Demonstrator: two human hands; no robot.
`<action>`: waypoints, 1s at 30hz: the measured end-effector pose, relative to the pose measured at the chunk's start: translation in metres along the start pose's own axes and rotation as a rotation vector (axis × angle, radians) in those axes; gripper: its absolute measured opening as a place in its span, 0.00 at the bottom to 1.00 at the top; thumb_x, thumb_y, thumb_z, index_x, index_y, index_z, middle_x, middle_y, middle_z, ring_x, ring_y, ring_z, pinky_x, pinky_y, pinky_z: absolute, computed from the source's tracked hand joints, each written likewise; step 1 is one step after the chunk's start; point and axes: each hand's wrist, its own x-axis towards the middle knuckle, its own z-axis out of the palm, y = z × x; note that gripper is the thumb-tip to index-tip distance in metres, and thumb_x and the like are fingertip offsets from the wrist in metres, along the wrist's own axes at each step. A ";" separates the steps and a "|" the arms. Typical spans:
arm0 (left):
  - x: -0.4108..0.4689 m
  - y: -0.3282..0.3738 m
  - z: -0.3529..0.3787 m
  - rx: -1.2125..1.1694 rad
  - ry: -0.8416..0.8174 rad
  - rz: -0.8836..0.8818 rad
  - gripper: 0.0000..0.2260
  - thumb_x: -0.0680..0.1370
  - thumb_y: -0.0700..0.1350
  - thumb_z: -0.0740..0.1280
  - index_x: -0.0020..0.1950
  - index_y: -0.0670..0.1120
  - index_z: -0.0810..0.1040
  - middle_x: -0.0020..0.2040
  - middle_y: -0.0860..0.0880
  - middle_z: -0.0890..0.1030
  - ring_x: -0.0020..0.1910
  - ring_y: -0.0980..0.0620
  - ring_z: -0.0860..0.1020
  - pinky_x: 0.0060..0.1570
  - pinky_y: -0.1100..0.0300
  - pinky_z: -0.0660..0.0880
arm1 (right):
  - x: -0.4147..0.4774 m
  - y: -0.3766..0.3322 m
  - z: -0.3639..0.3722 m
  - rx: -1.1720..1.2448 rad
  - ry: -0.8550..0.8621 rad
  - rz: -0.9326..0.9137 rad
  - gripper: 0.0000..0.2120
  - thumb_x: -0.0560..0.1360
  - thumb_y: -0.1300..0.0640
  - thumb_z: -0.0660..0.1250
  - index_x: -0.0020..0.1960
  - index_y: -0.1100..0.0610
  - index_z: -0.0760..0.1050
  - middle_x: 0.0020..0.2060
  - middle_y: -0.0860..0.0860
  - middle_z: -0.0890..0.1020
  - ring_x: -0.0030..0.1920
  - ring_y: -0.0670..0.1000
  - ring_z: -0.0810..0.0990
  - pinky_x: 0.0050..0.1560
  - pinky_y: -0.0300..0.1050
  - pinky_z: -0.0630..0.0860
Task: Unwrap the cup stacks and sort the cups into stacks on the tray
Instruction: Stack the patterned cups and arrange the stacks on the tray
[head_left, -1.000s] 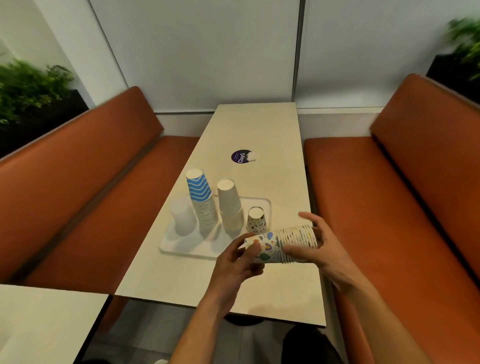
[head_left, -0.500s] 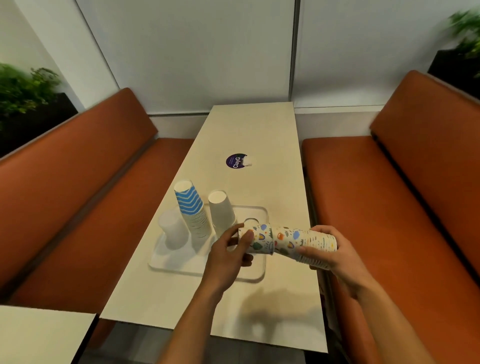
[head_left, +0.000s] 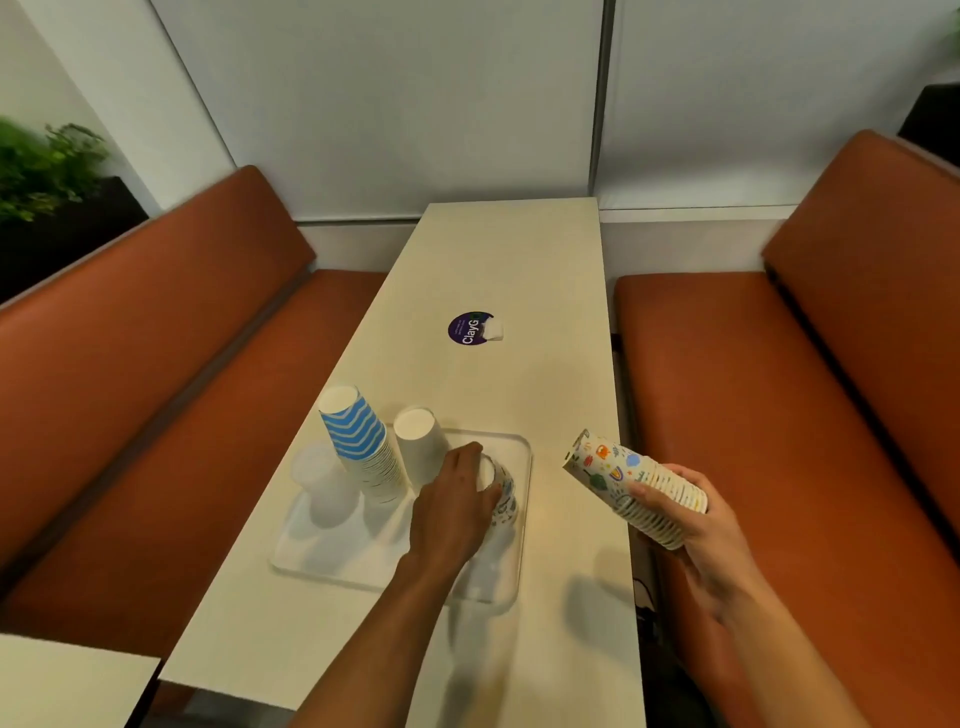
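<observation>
A clear tray (head_left: 511, 582) lies on the table. On it stand, upside down, a blue-striped cup stack (head_left: 363, 441), a plain white cup stack (head_left: 418, 444) and a translucent cup stack (head_left: 322, 478). My left hand (head_left: 454, 506) grips a patterned cup (head_left: 503, 493) upside down on the tray's right part; whether another cup sits under it is hidden. My right hand (head_left: 701, 525) holds a stack of patterned cups (head_left: 631, 486) tilted in the air over the table's right edge.
The cream table (head_left: 509, 270) runs away from me between two orange benches, one on the left (head_left: 156, 374) and one on the right (head_left: 779, 415). A purple round sticker (head_left: 470, 327) lies mid-table. A second table corner (head_left: 62, 680) shows at bottom left.
My left hand pulled one patterned cup off the stack and carried it left down onto the tray. My right hand drew the remaining stack away to the right.
</observation>
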 end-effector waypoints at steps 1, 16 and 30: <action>0.003 -0.001 0.004 0.021 -0.033 -0.010 0.20 0.82 0.53 0.66 0.73 0.50 0.68 0.72 0.51 0.72 0.63 0.42 0.77 0.55 0.51 0.74 | 0.004 0.002 0.000 0.003 -0.013 0.008 0.51 0.41 0.41 0.88 0.61 0.55 0.77 0.52 0.55 0.87 0.47 0.55 0.85 0.37 0.45 0.82; 0.006 0.003 0.021 -0.043 -0.078 -0.023 0.23 0.83 0.50 0.65 0.77 0.55 0.66 0.78 0.54 0.66 0.72 0.50 0.72 0.66 0.54 0.70 | 0.037 0.014 0.021 -0.002 -0.098 0.093 0.38 0.57 0.55 0.87 0.63 0.56 0.75 0.54 0.57 0.86 0.49 0.57 0.85 0.43 0.50 0.82; -0.046 0.018 -0.024 -1.152 -0.142 -0.341 0.28 0.70 0.58 0.75 0.67 0.46 0.78 0.53 0.46 0.87 0.51 0.42 0.85 0.47 0.52 0.83 | -0.003 0.016 0.050 -0.111 -0.260 0.047 0.39 0.54 0.52 0.86 0.61 0.57 0.76 0.52 0.55 0.86 0.51 0.60 0.86 0.44 0.53 0.83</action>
